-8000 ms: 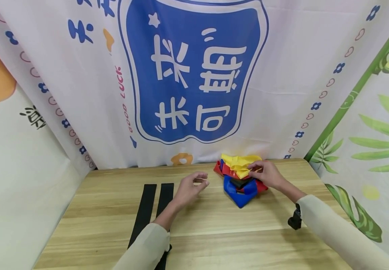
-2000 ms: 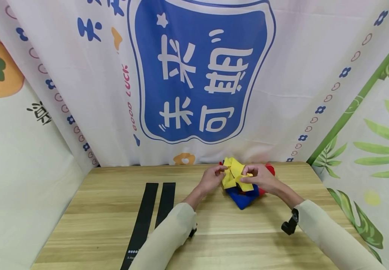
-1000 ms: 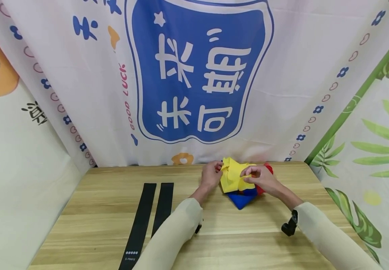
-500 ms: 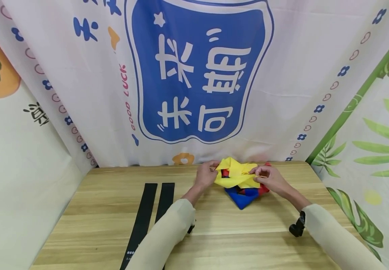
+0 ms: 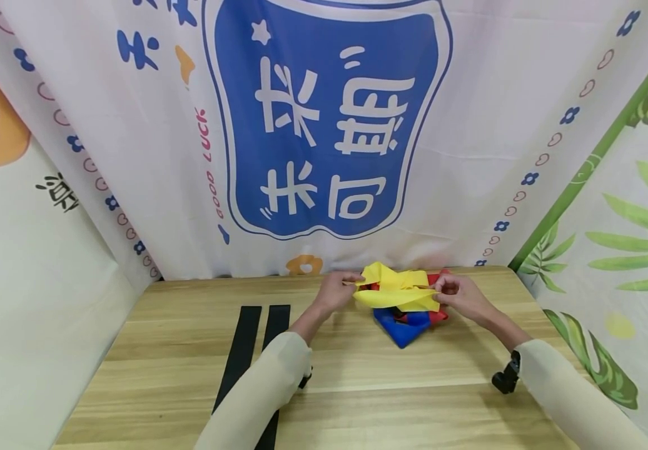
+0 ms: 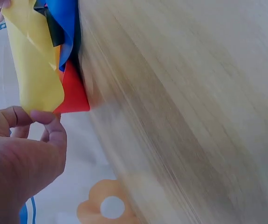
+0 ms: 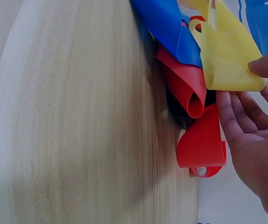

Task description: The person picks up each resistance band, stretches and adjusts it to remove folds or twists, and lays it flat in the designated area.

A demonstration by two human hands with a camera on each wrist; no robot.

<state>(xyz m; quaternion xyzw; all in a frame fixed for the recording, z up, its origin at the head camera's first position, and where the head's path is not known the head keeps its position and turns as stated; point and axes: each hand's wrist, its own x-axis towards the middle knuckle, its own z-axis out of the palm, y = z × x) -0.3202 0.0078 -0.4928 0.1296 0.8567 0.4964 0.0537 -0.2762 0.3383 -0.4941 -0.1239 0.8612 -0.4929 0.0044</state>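
Observation:
A yellow resistance band [image 5: 396, 279], a flat stretchy loop, is spread between both hands at the back of the table. My left hand [image 5: 332, 294] pinches its left end between thumb and fingers. Its right end is pinched by my right hand [image 5: 465, 301], with the thumb on top in the right wrist view. Beneath the yellow band lies a heap of other loop bands: a blue band [image 5: 401, 334] folded to a point toward me, red band material [image 7: 201, 144] in curled folds, and a black piece [image 6: 53, 28] partly hidden under the yellow.
Two flat black bands [image 5: 238, 350] lie side by side left of the heap, partly under the left forearm. The wooden table [image 5: 391, 400] ends at a printed cloth backdrop [image 5: 470, 156] just behind the heap. Cloths also hang on both sides.
Eight seconds ago the left hand was away from the heap; now it holds the yellow band. Over the last second both hands have moved apart, drawing the band wider and flatter.

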